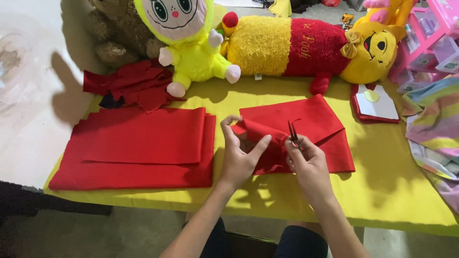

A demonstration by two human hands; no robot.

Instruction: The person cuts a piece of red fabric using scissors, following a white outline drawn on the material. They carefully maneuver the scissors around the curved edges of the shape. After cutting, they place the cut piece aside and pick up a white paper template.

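My left hand (237,155) pinches and lifts a fold of red fabric (313,122) that lies on the yellow cloth (382,191). My right hand (308,160) grips small dark scissors (293,135), their blades pointing up against the raised fold. The two hands are close together over the fabric's left part. A larger stack of folded red fabric (138,148) lies to the left of my left hand.
A pile of red scraps (131,86) sits at the back left. Along the back lie a brown teddy bear (114,33), a yellow-green plush doll (191,43) and a long yellow-and-red plush bear (311,45). A white template on red pieces (377,105), a striped cloth (435,124) and a pink toy rack (430,43) are at right.
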